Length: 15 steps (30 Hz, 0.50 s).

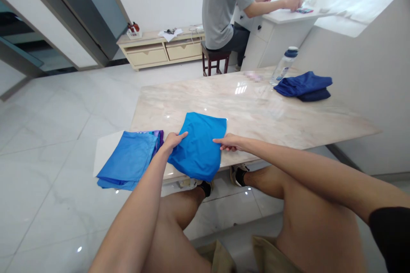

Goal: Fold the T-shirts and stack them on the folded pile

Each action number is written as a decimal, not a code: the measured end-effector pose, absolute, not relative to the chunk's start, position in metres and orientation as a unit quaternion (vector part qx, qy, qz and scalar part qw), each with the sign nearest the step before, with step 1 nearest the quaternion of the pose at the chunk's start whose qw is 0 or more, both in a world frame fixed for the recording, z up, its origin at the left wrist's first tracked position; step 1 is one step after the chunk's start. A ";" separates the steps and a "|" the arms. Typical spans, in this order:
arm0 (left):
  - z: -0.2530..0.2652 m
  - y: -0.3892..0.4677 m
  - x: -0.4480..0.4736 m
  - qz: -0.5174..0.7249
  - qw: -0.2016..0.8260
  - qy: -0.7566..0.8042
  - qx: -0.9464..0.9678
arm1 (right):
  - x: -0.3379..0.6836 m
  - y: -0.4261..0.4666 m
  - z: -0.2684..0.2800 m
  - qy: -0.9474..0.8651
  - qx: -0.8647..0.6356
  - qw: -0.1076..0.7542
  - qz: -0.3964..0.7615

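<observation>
A bright blue folded cloth (199, 143) lies at the near edge of the marble table, its lower part hanging past the edge. My left hand (174, 140) grips its left side, thumb on top and fingers underneath. At its right side, my right hand (229, 141) pinches the cloth's edge between thumb and fingers. Just left of my left hand rests a stack of folded blue and purple cloths (128, 158). Whether the blue cloth is a garment I cannot tell.
The marble table (173, 98) bears a water bottle (284, 66) and a dark blue folded cloth (304, 85) at the far right. Beyond it, a person in grey (221, 8) sits on a stool (215, 55) at a white counter (282, 17). A low cabinet (147, 55) stands behind.
</observation>
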<state>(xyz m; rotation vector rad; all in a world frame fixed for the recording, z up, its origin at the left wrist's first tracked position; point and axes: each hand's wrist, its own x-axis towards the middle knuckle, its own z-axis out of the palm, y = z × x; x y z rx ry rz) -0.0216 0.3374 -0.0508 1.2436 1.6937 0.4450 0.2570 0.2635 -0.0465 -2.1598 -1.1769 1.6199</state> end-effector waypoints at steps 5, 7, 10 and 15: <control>-0.039 0.332 -0.025 0.231 0.515 0.666 0.487 | 0.254 0.262 -0.046 -0.377 -0.749 0.141 0.526; -0.034 0.330 -0.029 0.250 0.519 0.659 0.484 | 0.258 0.262 -0.044 -0.368 -0.748 0.187 0.520; -0.026 0.331 -0.037 0.279 0.521 0.646 0.482 | 0.269 0.264 -0.039 -0.364 -0.729 0.250 0.523; -0.011 0.333 -0.038 0.355 0.526 0.600 0.487 | 0.289 0.274 -0.026 -0.344 -0.708 0.389 0.480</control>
